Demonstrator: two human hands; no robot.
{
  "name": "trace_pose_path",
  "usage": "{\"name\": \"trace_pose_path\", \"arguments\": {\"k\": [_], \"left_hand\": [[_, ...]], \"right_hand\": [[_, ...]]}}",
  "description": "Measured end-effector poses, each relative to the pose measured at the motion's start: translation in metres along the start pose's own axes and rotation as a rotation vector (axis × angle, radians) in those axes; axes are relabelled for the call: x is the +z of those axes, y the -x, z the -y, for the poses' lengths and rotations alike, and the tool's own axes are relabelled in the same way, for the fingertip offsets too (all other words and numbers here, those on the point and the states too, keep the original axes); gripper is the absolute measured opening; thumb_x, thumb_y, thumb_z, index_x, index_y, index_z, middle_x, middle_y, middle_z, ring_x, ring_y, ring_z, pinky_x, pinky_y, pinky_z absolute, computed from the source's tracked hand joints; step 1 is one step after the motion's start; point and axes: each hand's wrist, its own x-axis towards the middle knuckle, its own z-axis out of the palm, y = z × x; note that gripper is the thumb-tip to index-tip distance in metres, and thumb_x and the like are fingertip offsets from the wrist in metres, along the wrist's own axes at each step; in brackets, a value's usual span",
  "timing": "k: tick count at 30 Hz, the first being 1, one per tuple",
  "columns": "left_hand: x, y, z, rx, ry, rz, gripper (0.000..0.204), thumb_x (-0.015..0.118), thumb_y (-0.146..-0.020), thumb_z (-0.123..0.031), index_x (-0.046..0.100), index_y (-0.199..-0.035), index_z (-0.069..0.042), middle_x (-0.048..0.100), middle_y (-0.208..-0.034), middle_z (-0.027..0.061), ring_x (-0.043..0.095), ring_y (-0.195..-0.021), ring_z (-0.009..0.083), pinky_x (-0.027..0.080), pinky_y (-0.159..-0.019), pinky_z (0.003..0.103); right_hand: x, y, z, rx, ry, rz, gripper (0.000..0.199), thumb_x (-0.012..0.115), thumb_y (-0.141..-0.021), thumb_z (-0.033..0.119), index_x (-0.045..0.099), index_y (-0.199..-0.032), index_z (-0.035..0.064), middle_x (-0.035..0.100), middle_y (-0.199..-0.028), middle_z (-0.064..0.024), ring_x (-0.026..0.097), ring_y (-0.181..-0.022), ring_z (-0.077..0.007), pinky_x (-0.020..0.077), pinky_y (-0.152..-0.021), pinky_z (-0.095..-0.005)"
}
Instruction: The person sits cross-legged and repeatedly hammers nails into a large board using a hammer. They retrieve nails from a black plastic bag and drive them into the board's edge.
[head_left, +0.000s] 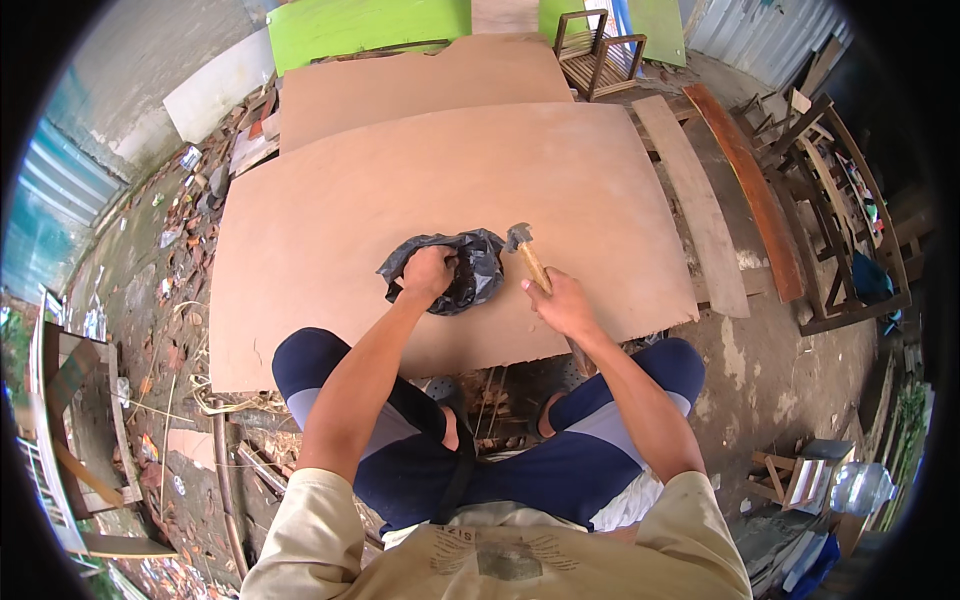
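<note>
A black plastic bag (pixel 483 268) lies open and crumpled on a large tan board (pixel 330 230) in front of me. My left hand (pixel 430 272) is at the bag's mouth with its fingers curled together; what they hold, if anything, is hidden. Inside the bag it looks dark brown, and the contents are too small to tell. My right hand (pixel 562 303) is wrapped round the wooden handle of a claw hammer (pixel 535 267). The hammer's metal head points up and away, just right of the bag, tilted over the board.
Another tan board (pixel 420 85) lies beyond the first. To the right are a pale plank (pixel 690 200), a reddish-brown plank (pixel 750 190) and a wooden frame (pixel 840 220). A slatted wooden piece (pixel 600 60) stands at the back. Rubble and leaves litter the left ground. A water jug (pixel 862 488) sits at lower right.
</note>
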Motion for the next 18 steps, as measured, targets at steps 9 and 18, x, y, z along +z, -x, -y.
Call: {"name": "trace_pose_path", "arguments": {"k": [9,18], "left_hand": [[0.007,-0.011,-0.013,-0.080,-0.127,-0.043,0.021,0.062,-0.085,-0.016,0.076,-0.100,-0.016,0.072,-0.098,0.0153,0.069,-0.095,0.0357,0.055,-0.085,0.045],[0.007,-0.012,-0.020,-0.211,-0.152,0.018,0.028,0.064,-0.083,-0.009,0.075,-0.106,-0.020,0.073,-0.107,0.0087,0.069,-0.104,0.0301,0.056,-0.089,0.041]], "right_hand": [[-0.009,-0.011,0.006,-0.063,0.109,-0.021,0.041,0.061,-0.096,0.036,0.060,-0.095,-0.0049,0.064,-0.074,-0.0256,0.064,-0.073,-0.0429,0.0488,-0.069,-0.0510],[-0.012,-0.021,0.006,-0.092,0.193,0.023,0.038,0.061,-0.096,0.034,0.060,-0.098,-0.0037,0.065,-0.077,-0.0253,0.065,-0.077,-0.0434,0.0487,-0.072,-0.0517]]}}
